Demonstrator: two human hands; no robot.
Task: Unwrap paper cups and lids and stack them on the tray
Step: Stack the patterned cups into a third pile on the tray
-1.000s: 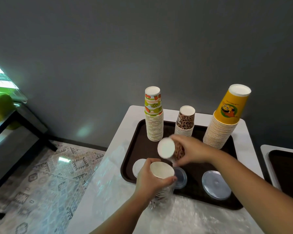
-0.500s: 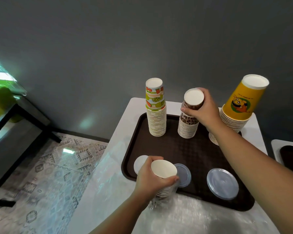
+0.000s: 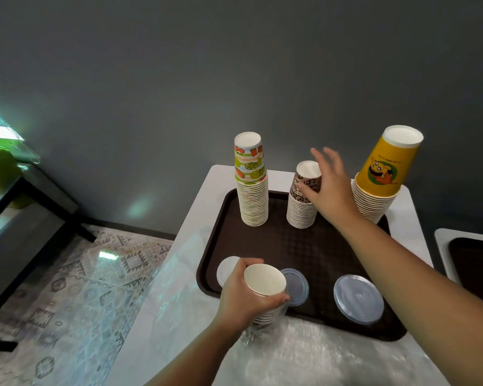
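On a brown tray (image 3: 279, 246) stand three upside-down cup stacks: a fruit-print stack (image 3: 251, 179), a leopard-print stack (image 3: 303, 201) and a yellow stack (image 3: 382, 176). My right hand (image 3: 329, 188) hovers beside the leopard stack with fingers spread, thumb near its top cup. My left hand (image 3: 246, 293) grips a short stack of leopard cups (image 3: 265, 288) still in clear wrap at the tray's front edge. Lids lie on the tray: a white one (image 3: 225, 270), a small clear one (image 3: 297, 286) and a larger clear one (image 3: 359, 299).
Crumpled clear plastic wrap (image 3: 304, 355) covers the white table in front of the tray. A second brown tray (image 3: 477, 263) sits on a table at the right. A grey wall stands behind; patterned floor and a dark bench (image 3: 25, 213) lie to the left.
My right hand carried a leopard cup up onto the middle stack, set it there and let go, fingers now spread. My left hand kept holding the wrapped cups.
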